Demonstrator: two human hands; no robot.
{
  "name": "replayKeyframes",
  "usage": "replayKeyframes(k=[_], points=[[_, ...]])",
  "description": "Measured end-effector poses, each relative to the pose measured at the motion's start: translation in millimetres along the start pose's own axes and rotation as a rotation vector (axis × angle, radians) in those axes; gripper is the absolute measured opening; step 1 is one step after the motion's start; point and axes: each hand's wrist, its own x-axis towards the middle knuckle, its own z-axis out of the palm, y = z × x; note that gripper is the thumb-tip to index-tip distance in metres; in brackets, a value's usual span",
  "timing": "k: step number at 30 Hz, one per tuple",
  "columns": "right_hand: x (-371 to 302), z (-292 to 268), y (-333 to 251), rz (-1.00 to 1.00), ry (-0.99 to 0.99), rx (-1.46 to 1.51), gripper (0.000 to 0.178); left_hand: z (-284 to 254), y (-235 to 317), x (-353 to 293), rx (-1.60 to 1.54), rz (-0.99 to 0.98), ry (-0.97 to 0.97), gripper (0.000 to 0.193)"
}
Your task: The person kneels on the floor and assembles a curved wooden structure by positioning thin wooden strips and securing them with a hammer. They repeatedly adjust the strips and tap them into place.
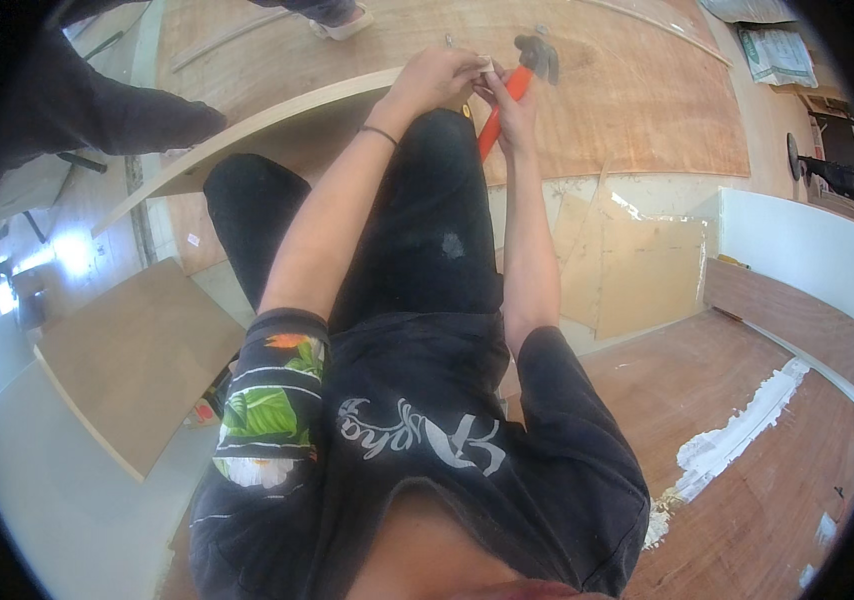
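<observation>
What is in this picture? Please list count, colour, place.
hammer: one, orange and dark, top centre
small piece: one, pale, beside hammer
raised board: one, pale-edged, upper left
floor sheet: one, tan, top
lower board: one, brown, left
thin sheets: several, tan, right
panel: one, white, right
smear: one, white, lower right
bags: two, pale, top right
another person: one, dark trousers, upper left
clutter: uncountable, dark, right rim
clothes: one set, black, centre
left fingers: several, bare, at small piece
right fingers: several, bare, holding hammer
</observation>
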Motion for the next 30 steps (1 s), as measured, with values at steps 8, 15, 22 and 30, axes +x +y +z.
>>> replayKeyframes(k=[8, 15, 22, 30], points=[[1.0, 3.1, 4.2, -0.046, 0.023, -0.011, 0.016, -2.1, 3.8, 1.9, 0.081, 0.060, 0.006, 0.025], [6.7, -1.3, 10.1, -0.029, 0.024, -0.036, 0.016, -6.4, 12.0, 1.6, 0.142, 0.040, 0.003, 0.025], [8.7, -0.7, 14.0, -0.068, 0.037, -0.050, 0.016, -6.3, 15.4, -1.4, 0.137, 0.046, 0.033, 0.024], [6.3, 2.9, 4.4, -0.029, 0.033, -0.027, 0.015, -19.9, -2.3, -3.5, 0.273, 0.012, -0.063, 0.050]])
